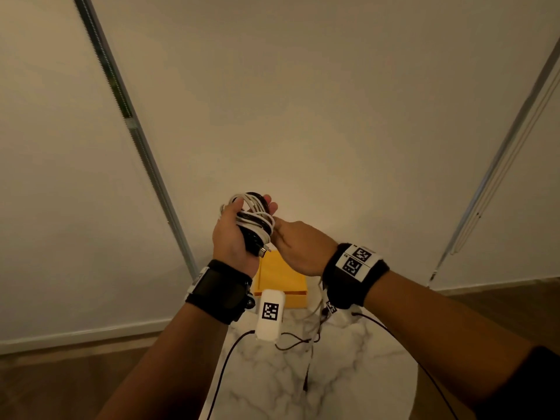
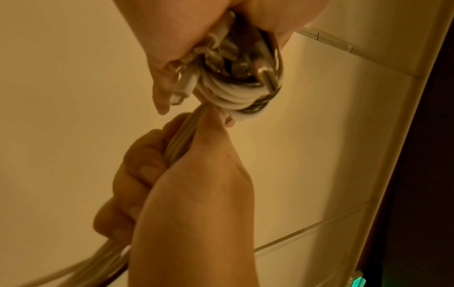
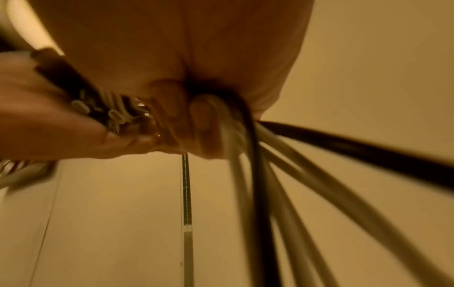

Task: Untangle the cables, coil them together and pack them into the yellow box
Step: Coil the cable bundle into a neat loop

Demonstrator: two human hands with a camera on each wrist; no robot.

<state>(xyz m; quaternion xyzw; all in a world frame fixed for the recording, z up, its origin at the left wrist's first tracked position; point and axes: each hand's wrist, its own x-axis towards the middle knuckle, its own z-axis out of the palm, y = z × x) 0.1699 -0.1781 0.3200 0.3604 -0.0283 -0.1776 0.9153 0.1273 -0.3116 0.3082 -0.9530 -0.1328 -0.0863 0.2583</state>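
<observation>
Nearest the head camera, two bare forearms are entering from 7 and 5 o'clock, each wearing a black fabric wrist strap carrying square black-and-white printed markers.

The left hand is holding the coil of cables, a rounded bundle of smooth white and glossy black cords. Its fingers are curling around the coil from 9 o'clock, with fingertips showing at the coil's 1 o'clock edge. A metal-tipped plug is protruding from the coil at 6 o'clock.

The right hand is sitting just beside the coil at 3 o'clock. In the left wrist view its fingers are closing around a flat group of parallel white strands, with the thumb pressing them from the other side. These strands are running straight into the coil. In the right wrist view, blurred white and black cords are trailing down and away from the fist toward 5 o'clock.

The yellow box, rectangular with matte walls, is standing open on the table, below both hands at 6 o'clock of the coil. The table has a rounded top of white marble with grey veining. Thin dark leads are lying loosely on it, and a white rounded plastic module with a printed marker is sitting below the left wrist.

Pale smooth walls and a wood-toned floor are surrounding the scene.
</observation>
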